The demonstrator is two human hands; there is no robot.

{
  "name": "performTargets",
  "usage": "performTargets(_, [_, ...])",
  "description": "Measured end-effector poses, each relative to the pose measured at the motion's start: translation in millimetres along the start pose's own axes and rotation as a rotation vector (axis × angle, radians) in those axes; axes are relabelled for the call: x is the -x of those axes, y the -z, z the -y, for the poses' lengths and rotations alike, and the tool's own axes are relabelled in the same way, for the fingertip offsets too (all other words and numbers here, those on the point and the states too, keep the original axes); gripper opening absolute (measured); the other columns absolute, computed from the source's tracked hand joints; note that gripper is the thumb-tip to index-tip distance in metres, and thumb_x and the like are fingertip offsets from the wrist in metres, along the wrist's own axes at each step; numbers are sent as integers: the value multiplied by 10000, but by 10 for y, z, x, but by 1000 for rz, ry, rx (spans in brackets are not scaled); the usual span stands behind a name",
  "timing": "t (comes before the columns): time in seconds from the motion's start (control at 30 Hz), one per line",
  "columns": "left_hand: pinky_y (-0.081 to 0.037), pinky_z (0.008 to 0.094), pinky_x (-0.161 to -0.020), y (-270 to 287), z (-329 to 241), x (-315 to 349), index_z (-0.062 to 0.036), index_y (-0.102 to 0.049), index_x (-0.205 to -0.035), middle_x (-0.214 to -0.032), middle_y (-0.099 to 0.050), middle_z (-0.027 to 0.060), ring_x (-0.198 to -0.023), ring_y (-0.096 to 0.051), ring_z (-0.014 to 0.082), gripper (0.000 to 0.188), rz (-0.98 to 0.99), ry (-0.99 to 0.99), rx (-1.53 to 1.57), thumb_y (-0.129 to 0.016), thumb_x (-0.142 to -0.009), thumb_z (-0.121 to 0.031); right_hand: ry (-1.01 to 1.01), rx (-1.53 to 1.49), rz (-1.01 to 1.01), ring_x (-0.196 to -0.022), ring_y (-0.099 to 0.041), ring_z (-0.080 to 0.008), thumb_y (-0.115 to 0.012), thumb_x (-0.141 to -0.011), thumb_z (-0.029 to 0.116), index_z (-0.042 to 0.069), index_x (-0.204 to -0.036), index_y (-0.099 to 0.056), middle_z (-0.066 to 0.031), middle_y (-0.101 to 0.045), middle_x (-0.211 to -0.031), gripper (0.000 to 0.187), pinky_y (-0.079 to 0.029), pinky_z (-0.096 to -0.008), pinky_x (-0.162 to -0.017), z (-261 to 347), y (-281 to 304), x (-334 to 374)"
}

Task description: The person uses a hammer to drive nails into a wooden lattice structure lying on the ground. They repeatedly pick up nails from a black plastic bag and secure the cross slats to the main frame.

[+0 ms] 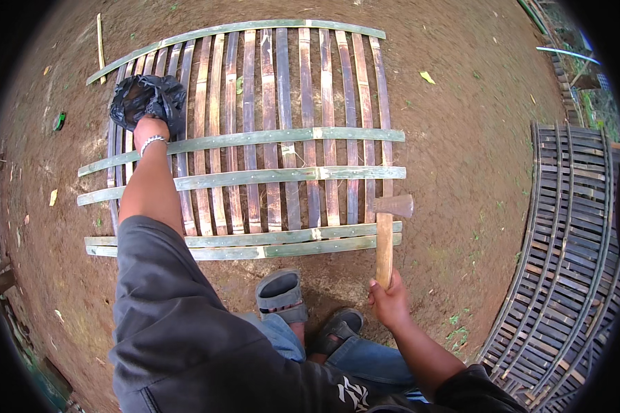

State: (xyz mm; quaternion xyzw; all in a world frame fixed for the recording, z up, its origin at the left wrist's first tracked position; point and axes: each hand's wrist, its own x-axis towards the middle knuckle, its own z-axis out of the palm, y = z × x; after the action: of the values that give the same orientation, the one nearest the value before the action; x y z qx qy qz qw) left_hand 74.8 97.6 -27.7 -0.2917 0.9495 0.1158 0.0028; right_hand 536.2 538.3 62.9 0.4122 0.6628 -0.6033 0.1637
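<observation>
A slatted bamboo panel (269, 131) lies flat on the ground, its dark upright slats crossed by pale green bamboo strips (255, 177). Over its upper left part, my left hand (150, 129) is closed at the edge of a crumpled black plastic bag (145, 96), whose folds hide the fingertips. What the bag contains is not visible. In my right hand (390, 301) is a hatchet (384, 251), gripped low on its wooden handle. The hatchet's metal head (395, 205) points up beside the panel's lower right corner.
A second, darker slatted bamboo panel (565, 255) lies along the right. My feet in grey clog-like shoes (281, 292) stand just below the near strips. A thin bamboo stick (100, 48) and a small green object (60, 121) lie on the bare soil at left.
</observation>
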Motion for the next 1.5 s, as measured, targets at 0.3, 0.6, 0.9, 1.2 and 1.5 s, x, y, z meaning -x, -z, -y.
performTargets(0.3, [-508,475,-1050,-114,70,-171,-123,-687,-1305,-1345,-645,219,-1250,-627,381,402,95,-29,-162,-473,-970,-187,-85,72,84,-586,-579,-105,-644,-992,96,39,-1412,-446,-22,-591,-790,468,-501,-290,-531,-50,-38,46])
performTargets(0.6, [-515,470,-1045,-161,171,-406,-36,-645,-1321,-1373,-615,246,-1248,-628,367,411,90,-305,-351,-466,-963,-128,-93,48,82,-615,-582,-101,-623,-996,34,10,-1312,-457,-16,-564,-795,358,-504,-276,-563,73,11,96])
performTargets(0.9, [-536,461,-1009,108,-57,-99,-77,-738,-1186,-1258,-697,198,-1191,-665,370,331,22,-155,-255,-509,-966,-169,-130,68,88,-581,-571,-102,-645,-991,72,22,-1340,-464,-18,-560,-780,396,-491,-283,-522,-108,32,115])
performTargets(1.2, [-515,458,-1030,-28,115,-301,-189,-731,-1250,-1306,-678,184,-1220,-645,378,367,7,-36,-96,-536,-939,-180,-99,22,119,-585,-567,-100,-639,-995,76,24,-1322,-464,-23,-568,-782,375,-495,-287,-527,-117,-20,96])
performTargets(1.5, [-534,431,-975,-187,361,-343,-189,-781,-1145,-1180,-730,174,-1112,-700,348,288,-77,-35,151,-637,-904,-249,-123,31,102,-589,-568,-103,-652,-993,93,37,-1369,-444,-19,-573,-785,433,-499,-286,-527,-53,17,114])
